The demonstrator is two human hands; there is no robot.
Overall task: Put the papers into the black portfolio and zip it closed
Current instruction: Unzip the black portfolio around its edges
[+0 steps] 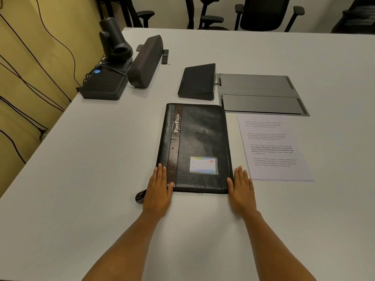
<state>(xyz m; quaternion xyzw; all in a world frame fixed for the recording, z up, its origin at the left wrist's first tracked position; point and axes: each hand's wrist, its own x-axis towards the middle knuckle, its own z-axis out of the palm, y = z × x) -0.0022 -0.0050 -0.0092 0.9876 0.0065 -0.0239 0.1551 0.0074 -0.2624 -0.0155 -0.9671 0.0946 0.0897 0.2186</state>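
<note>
Task barely begun, by my read: portfolio point(199, 142) lies shut & flat on the tabletop point(101, 159), mid-view, cover up, spine to the left. Papers point(274, 147) sit as a neat stack just beside it on the right, w/ nothing tucked in yet. Left to do: unzip & open, slide papers in, close, run the zip round. Whether the zip is done up now, can't tell. A small dark thing point(140, 196) peeks out by the left wrist, maybe a strap or pull, too hidden to say.

Left hand point(159, 191) lies flat, fingers point(160, 172) straight & pressed together, tips on the cover's near-left corner. Right hand point(241, 189) is flat too, fingers point(241, 174) straight & close together on the tabletop, thumb touching the near-right edge. Neither grips anything.

Writing: "PortFolio" in white runs up the glossy brown strip point(175, 142) near the spine. Card point(204, 165) in a clear pocket low on the cover has ruled lines, a coloured swirl & a red dot; its txt is too small to read. Papers carry four short printed paras, one partly bold; words not legible.
</note>
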